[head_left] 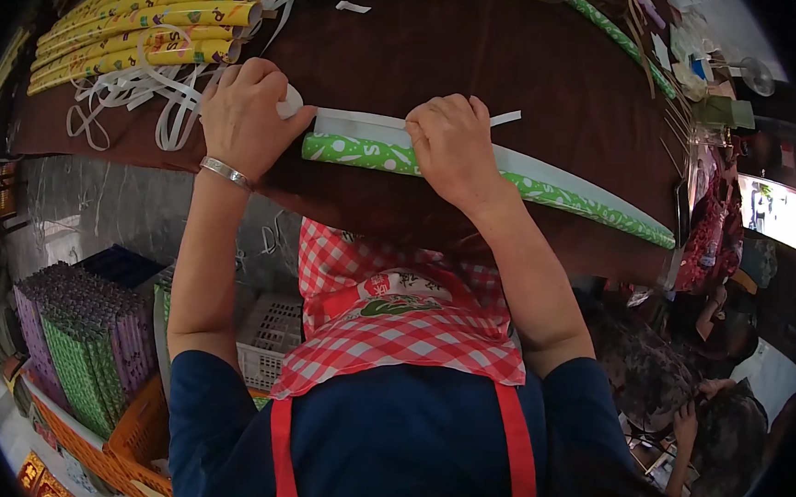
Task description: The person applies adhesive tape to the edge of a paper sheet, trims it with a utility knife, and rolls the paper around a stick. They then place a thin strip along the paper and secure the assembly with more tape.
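A green patterned paper roll (359, 152) with white shapes lies along the front edge of the brown-covered table, its white edge (360, 124) facing away from me. My left hand (249, 113) is closed around a roll of white tape (290, 102), just left of the paper roll's end. My right hand (451, 146) is closed, fingers curled down on the white edge near the middle. Beyond its fingers a white strip end (507, 119) sticks out. What lies under the right fingertips is hidden.
Several yellow patterned tubes (155, 24) are stacked at the back left, with loose white strips (182, 109) beside them. Another green tube (616, 37) lies at the back right. Below left, an orange crate (141, 424) stands by green and purple bundles (81, 356). Another person (684, 389) sits at right.
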The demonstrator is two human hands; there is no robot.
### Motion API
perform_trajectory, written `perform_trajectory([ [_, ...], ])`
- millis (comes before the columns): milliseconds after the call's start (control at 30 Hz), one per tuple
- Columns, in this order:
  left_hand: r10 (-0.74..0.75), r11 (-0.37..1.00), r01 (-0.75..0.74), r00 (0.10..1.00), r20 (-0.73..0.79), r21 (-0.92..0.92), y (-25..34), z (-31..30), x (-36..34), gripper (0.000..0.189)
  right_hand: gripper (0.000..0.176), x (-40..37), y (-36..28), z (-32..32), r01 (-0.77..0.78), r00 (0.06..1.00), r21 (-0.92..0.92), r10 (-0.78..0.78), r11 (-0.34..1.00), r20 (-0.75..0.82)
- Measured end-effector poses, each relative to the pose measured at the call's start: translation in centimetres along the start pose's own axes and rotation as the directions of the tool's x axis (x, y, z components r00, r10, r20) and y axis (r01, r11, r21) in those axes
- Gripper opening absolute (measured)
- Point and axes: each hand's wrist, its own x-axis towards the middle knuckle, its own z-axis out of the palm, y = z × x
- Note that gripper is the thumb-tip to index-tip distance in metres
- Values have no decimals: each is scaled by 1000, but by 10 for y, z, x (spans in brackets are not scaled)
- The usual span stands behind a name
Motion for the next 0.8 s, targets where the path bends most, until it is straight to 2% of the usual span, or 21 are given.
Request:
perform_trajectory([
  [467, 8, 1000, -8, 1000, -10, 29, 3, 1, 1, 27, 7, 6, 3, 0, 51, 996, 65, -46, 997, -73],
  [800, -6, 999, 5, 1000, 13, 44, 5, -1, 1, 27, 9, 7, 3, 0, 17, 1000, 43, -15, 999, -26],
])
